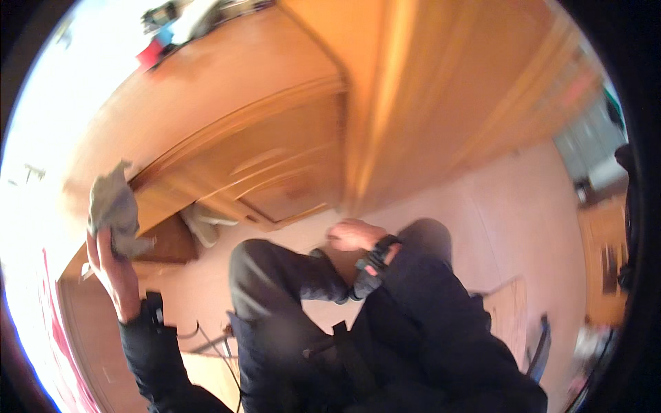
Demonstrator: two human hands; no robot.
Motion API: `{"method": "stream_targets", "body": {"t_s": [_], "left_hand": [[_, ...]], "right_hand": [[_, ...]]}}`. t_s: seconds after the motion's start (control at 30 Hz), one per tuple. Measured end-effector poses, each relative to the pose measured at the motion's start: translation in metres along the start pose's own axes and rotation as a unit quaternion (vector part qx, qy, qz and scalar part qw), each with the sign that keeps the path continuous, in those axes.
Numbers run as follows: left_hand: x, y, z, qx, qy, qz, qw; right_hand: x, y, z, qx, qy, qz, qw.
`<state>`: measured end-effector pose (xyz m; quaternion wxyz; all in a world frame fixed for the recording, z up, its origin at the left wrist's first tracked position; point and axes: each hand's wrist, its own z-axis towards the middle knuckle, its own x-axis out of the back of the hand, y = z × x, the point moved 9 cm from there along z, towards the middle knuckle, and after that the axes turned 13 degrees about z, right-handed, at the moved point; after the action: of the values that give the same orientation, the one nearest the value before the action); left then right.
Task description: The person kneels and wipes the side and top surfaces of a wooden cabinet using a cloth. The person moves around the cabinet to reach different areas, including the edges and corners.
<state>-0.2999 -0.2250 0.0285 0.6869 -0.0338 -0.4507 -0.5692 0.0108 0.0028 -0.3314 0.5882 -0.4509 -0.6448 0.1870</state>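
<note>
My left hand (116,281), at the far left, is closed around a crumpled grey-beige cloth (113,205). The cloth sticks up past my fingers beside the edge of an orange-brown wooden desk (227,65); whether it touches the wood I cannot tell. My right hand (358,235) hovers over the gap between my bent knees, in front of the wooden cabinet front (289,165). Its fingers are blurred and partly turned away, and no object shows in it. A dark band with a small device (375,260) circles my right wrist.
Red, blue and white items (165,41) lie on the desktop at top left. A tall wooden cupboard (441,89) rises to its right. Low down by the desk is a pale object (201,224). Another wooden cabinet (606,255) stands at far right, across the pinkish floor (509,199).
</note>
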Motion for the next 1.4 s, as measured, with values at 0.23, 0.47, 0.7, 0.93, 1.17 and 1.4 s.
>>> {"method": "stream_targets", "body": {"t_s": [0.23,0.47,0.7,0.93,1.17,1.4], "left_hand": [[-0.149,0.102,-0.070,0.117,-0.252,-0.380,0.882],[-0.225,0.180,-0.120,0.094,-0.419,-0.366,0.826],[-0.253,0.195,-0.139,0.037,-0.481,-0.375,0.792],[-0.283,0.205,-0.161,0.100,-0.495,-0.411,0.759],[-0.306,0.219,-0.173,0.181,-0.483,-0.489,0.703],[-0.314,0.246,-0.162,0.220,-0.451,-0.524,0.688]], "right_hand": [[0.019,-0.018,-0.015,-0.053,0.023,0.022,0.998],[0.064,-0.053,-0.035,0.065,0.176,0.246,0.951],[0.097,-0.037,-0.081,0.075,0.252,0.571,0.777],[0.113,-0.074,-0.114,0.171,0.243,0.571,0.765],[0.123,-0.090,-0.131,0.204,0.334,0.491,0.778],[0.151,-0.088,-0.158,0.168,0.493,0.286,0.804]]}}
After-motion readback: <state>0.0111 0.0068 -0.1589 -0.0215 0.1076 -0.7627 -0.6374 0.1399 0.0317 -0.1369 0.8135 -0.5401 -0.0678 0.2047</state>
